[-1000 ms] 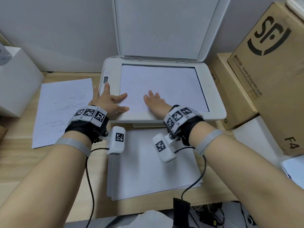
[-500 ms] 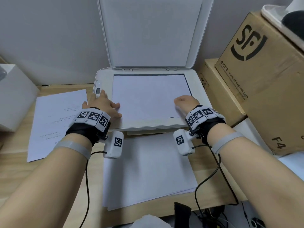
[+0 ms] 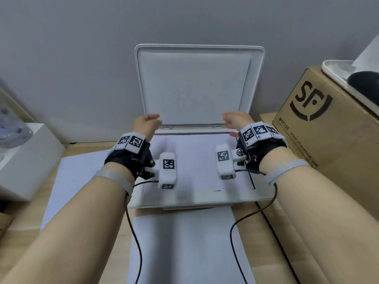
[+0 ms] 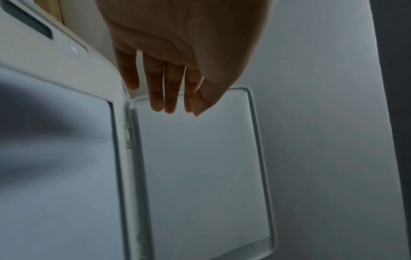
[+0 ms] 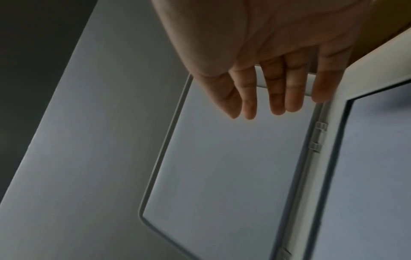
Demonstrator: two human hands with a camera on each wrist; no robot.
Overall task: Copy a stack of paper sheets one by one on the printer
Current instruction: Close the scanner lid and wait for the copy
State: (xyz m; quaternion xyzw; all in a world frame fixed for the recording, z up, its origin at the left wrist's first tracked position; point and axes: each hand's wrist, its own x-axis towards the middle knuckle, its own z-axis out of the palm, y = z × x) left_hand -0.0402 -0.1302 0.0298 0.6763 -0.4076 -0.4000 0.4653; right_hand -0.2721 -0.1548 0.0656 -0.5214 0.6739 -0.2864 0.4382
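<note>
The white printer [image 3: 196, 196] stands with its lid [image 3: 196, 85] raised upright against the wall. A white sheet [image 3: 196, 160] lies flat on the scanner glass. My left hand [image 3: 146, 123] hovers above the glass before the lid's lower left corner, and my right hand [image 3: 235, 118] before its lower right corner. Both hold nothing. In the left wrist view the left hand's fingers [image 4: 164, 91] are straight in front of the lid [image 4: 200, 167]. The right wrist view shows the right hand's fingers [image 5: 273, 95] straight before the lid [image 5: 222, 167]. A paper stack [image 3: 184, 247] lies in front of the printer.
A printed sheet [image 3: 82, 177] lies on the wooden table left of the printer, beside a white box [image 3: 26, 160]. Cardboard boxes [image 3: 328, 124] stand close on the right, with a tray [image 3: 336, 72] on top. Grey wall behind.
Both hands have lifted off the sheet on the glass and moved up and back toward the raised lid. The sheet stays flat on the glass.
</note>
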